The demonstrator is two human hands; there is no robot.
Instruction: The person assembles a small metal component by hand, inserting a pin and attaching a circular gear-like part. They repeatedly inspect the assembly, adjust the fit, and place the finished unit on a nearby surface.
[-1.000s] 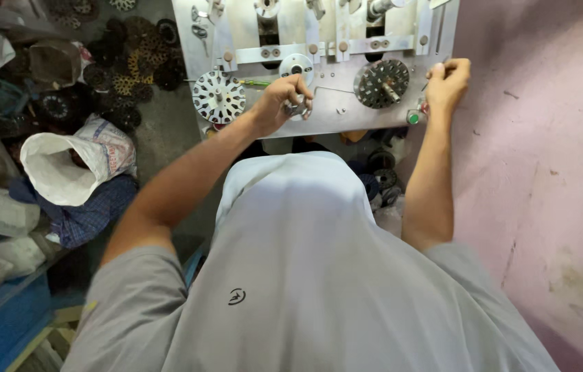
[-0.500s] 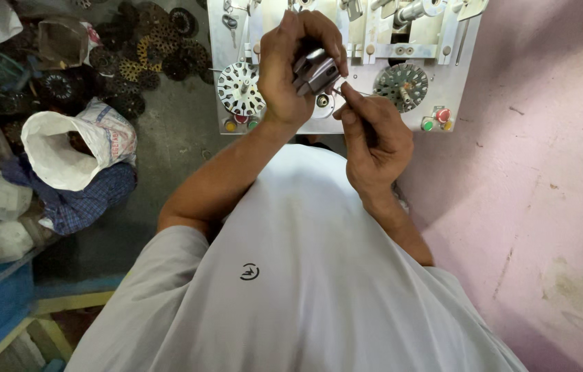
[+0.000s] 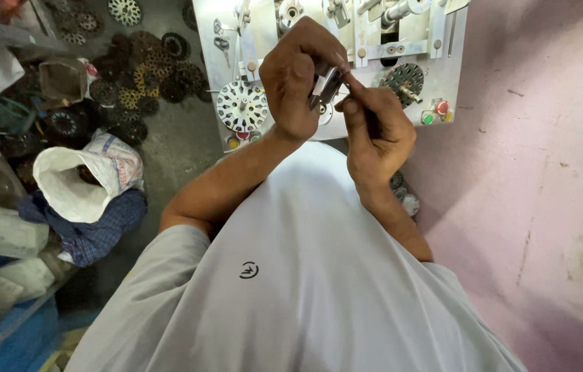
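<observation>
Pink wall right, machine panel ahead; I note left hand fingers curled around a small metal part, above the panel's near edge; right hand fingertips pinching it.

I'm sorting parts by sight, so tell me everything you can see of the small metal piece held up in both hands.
The small metal piece looks like shiny silver-grey metal, with flat, angular faces catching light. It is held up in front of the pale machine panel, above the white shirt. The left hand wraps over it from the left and hides most of it; the right hand meets it with a fingertip at its right edge. Its full shape cannot be told.
</observation>
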